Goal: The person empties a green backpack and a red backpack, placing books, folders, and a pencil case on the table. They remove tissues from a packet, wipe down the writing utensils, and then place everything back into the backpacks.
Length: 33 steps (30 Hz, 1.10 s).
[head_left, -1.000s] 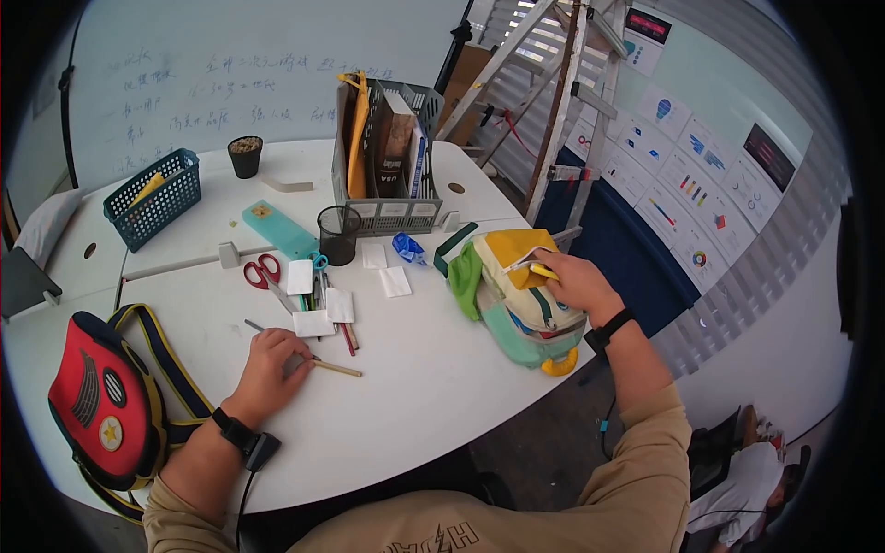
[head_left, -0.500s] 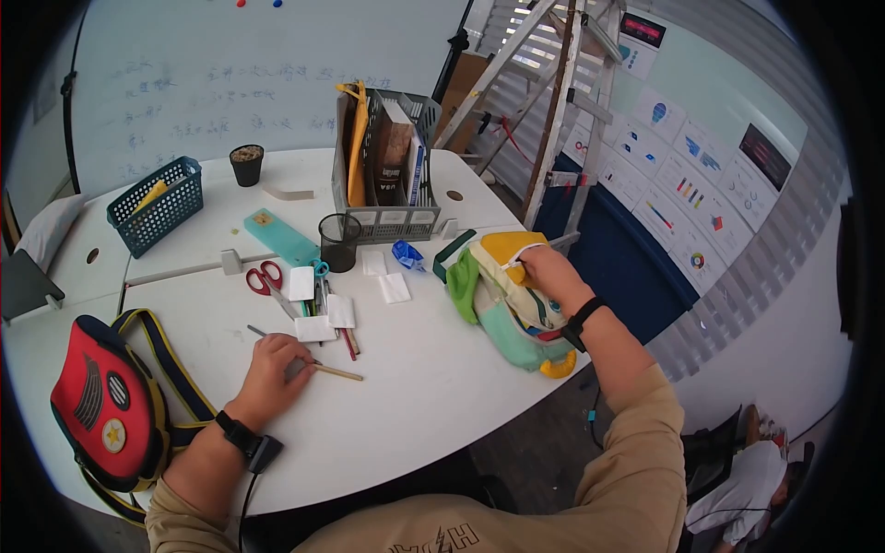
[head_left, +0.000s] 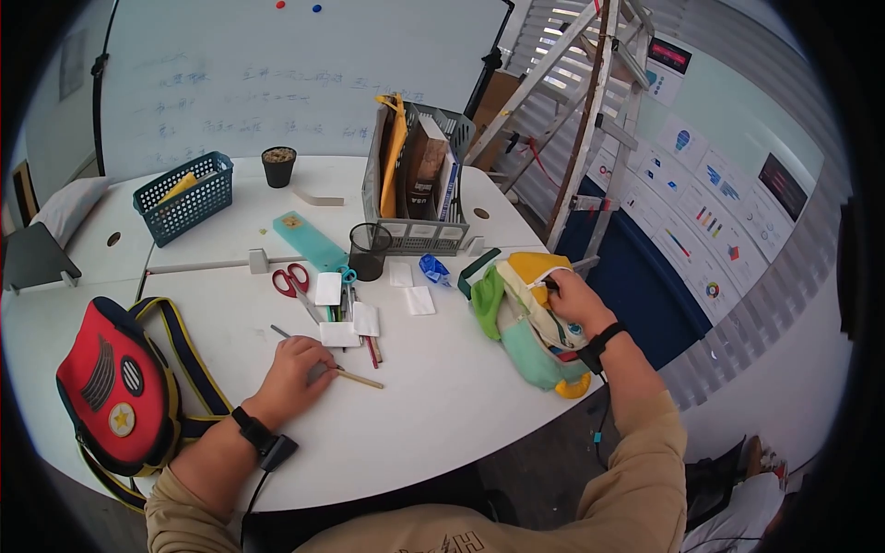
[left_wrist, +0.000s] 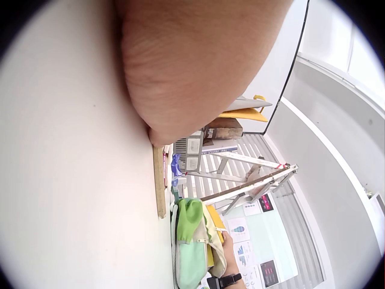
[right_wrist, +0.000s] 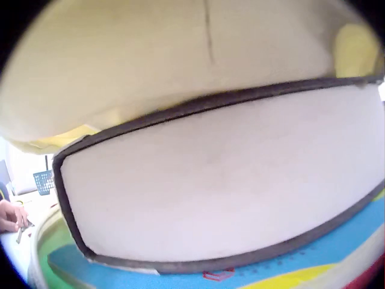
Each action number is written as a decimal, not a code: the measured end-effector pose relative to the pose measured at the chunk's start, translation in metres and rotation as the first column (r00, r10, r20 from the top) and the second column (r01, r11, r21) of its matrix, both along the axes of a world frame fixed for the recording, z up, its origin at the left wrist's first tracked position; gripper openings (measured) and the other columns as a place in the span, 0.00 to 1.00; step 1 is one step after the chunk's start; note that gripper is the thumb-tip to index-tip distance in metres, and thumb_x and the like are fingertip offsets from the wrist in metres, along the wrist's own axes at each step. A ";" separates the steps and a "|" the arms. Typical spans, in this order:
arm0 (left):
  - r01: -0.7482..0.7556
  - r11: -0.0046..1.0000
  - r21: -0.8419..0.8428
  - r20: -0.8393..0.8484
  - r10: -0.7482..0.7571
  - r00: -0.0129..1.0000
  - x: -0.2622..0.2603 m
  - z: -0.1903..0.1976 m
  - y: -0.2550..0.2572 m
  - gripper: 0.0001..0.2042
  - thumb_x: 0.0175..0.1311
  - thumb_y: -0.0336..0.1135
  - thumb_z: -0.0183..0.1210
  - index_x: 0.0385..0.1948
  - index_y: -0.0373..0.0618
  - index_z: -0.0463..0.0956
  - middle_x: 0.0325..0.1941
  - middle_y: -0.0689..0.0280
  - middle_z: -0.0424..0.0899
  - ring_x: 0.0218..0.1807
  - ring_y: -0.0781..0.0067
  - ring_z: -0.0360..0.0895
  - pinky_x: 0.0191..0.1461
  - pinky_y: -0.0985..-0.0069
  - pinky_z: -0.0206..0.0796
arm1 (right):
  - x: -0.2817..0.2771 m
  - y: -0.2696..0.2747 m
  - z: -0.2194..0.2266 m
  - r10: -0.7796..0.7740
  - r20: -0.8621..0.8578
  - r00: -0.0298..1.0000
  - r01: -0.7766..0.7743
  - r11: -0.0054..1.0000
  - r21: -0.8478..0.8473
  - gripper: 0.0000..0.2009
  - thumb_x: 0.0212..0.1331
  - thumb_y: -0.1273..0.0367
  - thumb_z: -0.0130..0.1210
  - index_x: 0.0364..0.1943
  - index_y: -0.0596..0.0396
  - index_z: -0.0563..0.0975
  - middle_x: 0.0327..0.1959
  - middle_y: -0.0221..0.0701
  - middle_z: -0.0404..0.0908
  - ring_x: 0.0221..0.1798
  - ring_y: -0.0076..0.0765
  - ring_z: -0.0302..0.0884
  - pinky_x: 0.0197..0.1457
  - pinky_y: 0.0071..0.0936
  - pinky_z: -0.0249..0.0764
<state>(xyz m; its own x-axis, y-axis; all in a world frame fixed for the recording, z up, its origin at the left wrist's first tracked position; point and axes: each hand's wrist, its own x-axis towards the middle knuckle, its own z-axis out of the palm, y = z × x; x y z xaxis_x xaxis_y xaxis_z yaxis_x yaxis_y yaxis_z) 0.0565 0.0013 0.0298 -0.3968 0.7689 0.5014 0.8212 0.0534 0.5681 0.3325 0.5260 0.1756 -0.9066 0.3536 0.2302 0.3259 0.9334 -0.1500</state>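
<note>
My left hand (head_left: 297, 373) rests on the table and pinches a thin wooden stick (head_left: 361, 379), its grey end showing past the fingers. In the left wrist view the same stick (left_wrist: 160, 186) lies along the tabletop beyond the hand. To the right sits a small yellow, green and cream backpack (head_left: 532, 346). My right hand (head_left: 578, 302) is at its top opening, fingertips dipping in beside the yellow flap; what they hold there is hidden. A white panel with dark edging (right_wrist: 222, 180) fills the right wrist view.
White-wrapped pens and pencils (head_left: 348, 323), red scissors (head_left: 293, 279), a teal case (head_left: 312, 241) and a black mesh cup (head_left: 369, 253) lie mid-table. A red backpack (head_left: 124, 396) is at left; a grey file rack (head_left: 419, 235) and teal basket (head_left: 187, 205) stand behind.
The yellow thing seen in my right hand a second ago no longer shows; those fingers have moved into the backpack's opening. The whole view has shifted slightly. My left hand stays on the stick.
</note>
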 end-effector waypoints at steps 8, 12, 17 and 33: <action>-0.002 1.000 -0.002 0.015 0.002 1.000 0.001 0.003 0.000 0.08 0.64 0.28 0.74 0.41 0.50 0.85 0.50 0.62 0.87 0.62 0.51 0.80 0.73 0.55 0.66 | 0.016 -0.038 0.006 -0.309 -0.105 0.945 0.326 0.881 0.343 0.11 0.63 0.72 0.69 0.49 0.51 0.93 0.45 0.46 0.91 0.50 0.57 0.90 0.57 0.49 0.86; 0.007 1.000 -0.012 -0.008 -0.008 1.000 0.001 0.003 0.000 0.08 0.64 0.28 0.74 0.41 0.50 0.85 0.50 0.62 0.87 0.61 0.52 0.81 0.71 0.56 0.67 | 0.006 -0.026 0.002 -0.107 -0.158 0.982 0.136 0.973 0.185 0.09 0.66 0.74 0.63 0.45 0.55 0.92 0.42 0.48 0.90 0.48 0.60 0.90 0.56 0.51 0.86; 0.011 1.000 -0.010 0.005 -0.011 1.000 0.001 0.003 -0.001 0.08 0.64 0.28 0.74 0.41 0.49 0.85 0.50 0.62 0.87 0.61 0.51 0.80 0.72 0.56 0.66 | -0.007 -0.025 -0.003 -0.023 -0.126 0.992 0.050 0.975 0.215 0.09 0.66 0.75 0.60 0.43 0.57 0.90 0.44 0.49 0.91 0.50 0.60 0.90 0.55 0.50 0.86; 0.021 1.000 0.008 -0.010 -0.021 1.000 -0.002 0.002 -0.002 0.07 0.67 0.28 0.73 0.41 0.48 0.84 0.48 0.62 0.86 0.61 0.53 0.81 0.73 0.56 0.67 | -0.006 -0.064 0.015 -0.328 0.006 0.945 0.318 0.922 0.219 0.11 0.71 0.70 0.64 0.50 0.60 0.91 0.45 0.51 0.93 0.48 0.60 0.93 0.58 0.53 0.87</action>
<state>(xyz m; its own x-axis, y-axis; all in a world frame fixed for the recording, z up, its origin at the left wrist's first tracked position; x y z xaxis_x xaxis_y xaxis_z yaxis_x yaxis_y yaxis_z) 0.0550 -0.0003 0.0317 -0.3759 0.7728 0.5113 0.8276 0.0319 0.5604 0.3262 0.4619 0.1908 -0.7617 0.5759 0.2969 0.6168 0.7849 0.0597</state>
